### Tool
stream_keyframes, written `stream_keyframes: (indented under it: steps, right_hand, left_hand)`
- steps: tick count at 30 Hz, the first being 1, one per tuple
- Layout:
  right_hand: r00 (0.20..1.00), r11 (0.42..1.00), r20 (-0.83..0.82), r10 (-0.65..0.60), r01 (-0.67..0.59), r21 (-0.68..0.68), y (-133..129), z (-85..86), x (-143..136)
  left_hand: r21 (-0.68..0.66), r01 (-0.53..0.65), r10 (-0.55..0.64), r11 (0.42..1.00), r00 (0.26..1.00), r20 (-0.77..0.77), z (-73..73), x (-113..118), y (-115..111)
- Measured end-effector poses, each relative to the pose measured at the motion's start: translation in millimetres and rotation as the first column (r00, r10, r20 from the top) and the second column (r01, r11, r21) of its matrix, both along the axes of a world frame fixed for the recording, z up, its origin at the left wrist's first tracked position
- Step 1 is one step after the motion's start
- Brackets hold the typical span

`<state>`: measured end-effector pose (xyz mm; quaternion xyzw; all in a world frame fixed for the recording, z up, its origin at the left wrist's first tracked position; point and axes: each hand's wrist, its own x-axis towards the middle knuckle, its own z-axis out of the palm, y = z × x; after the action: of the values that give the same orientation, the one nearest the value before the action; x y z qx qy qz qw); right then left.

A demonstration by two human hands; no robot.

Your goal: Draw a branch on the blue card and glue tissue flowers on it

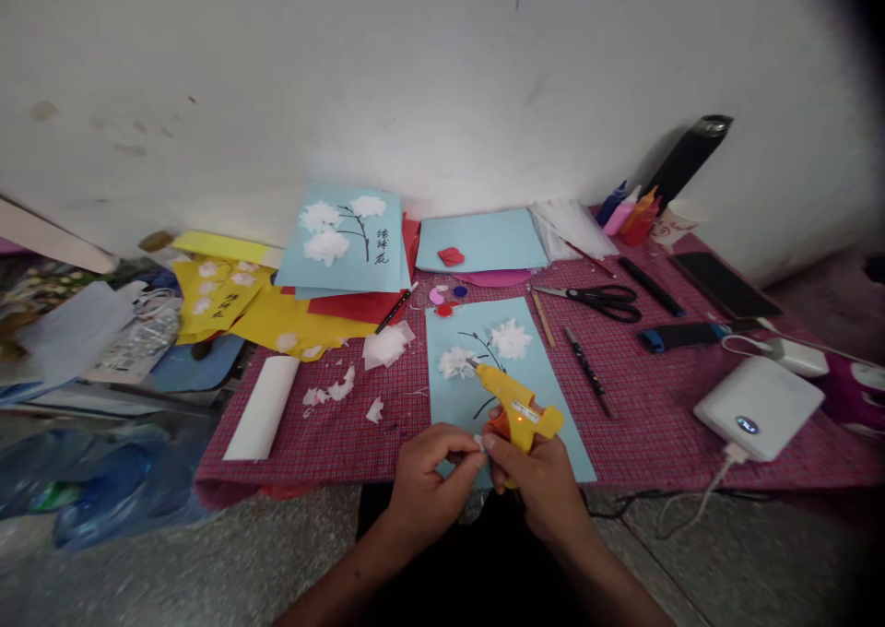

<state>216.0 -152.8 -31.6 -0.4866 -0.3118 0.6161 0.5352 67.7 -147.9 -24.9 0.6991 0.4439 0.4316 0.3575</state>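
In the head view my right hand [546, 484] is wrapped round a yellow hot glue gun [515, 401], its nozzle pointing up and left. My left hand [435, 479] pinches a small white piece of paper [479, 442], which the right thumb seems to touch as well. Under both hands lies a light blue sheet [553, 406] with a drawn black branch and two white paper blossoms [510, 339], [457, 362]. The nozzle tip overlaps the left blossom in view; whether it touches, I cannot tell. My hands hide the sheet's lower part.
Black scissors [605, 302], a marker [589, 373] and a white power bank [759, 410] lie to the right. On the left are a white paper roll [263, 408], paper scraps [330, 391] and stacked tissue [387, 345]. A finished-looking blue card [346, 240] leans behind.
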Motion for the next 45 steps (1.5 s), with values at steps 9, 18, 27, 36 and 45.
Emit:
stream_keyframes:
  steps: [9,18,27,36,45]
  right_hand:
    - [0.963,0.976,0.18,-0.202,0.183,0.118,7.9,-6.6,32.9]
    - [0.925,0.946,0.205,-0.32,0.3,0.123,22.9,-25.4,71.6]
    - [0.935,0.976,0.285,-0.211,0.215,0.017,13.7,-25.2,60.7]
    - [0.921,0.978,0.337,-0.193,0.209,-0.012,10.5,-17.9,52.6]
    - [0.941,0.979,0.278,-0.193,0.205,-0.015,9.1,-21.0,53.8]
  left_hand:
    - [0.011,-0.158,0.15,0.987,0.913,-0.379,-17.6,-12.7,36.8]
    - [0.093,-0.147,0.172,0.985,0.757,-0.63,-24.4,1.9,65.3]
    - [0.138,-0.16,0.21,0.977,0.66,-0.722,-25.9,9.3,73.5]
    - [0.143,-0.189,0.232,0.972,0.638,-0.734,-24.2,14.5,79.4]
    - [0.098,-0.195,0.201,0.976,0.626,-0.754,-20.3,19.7,82.7]
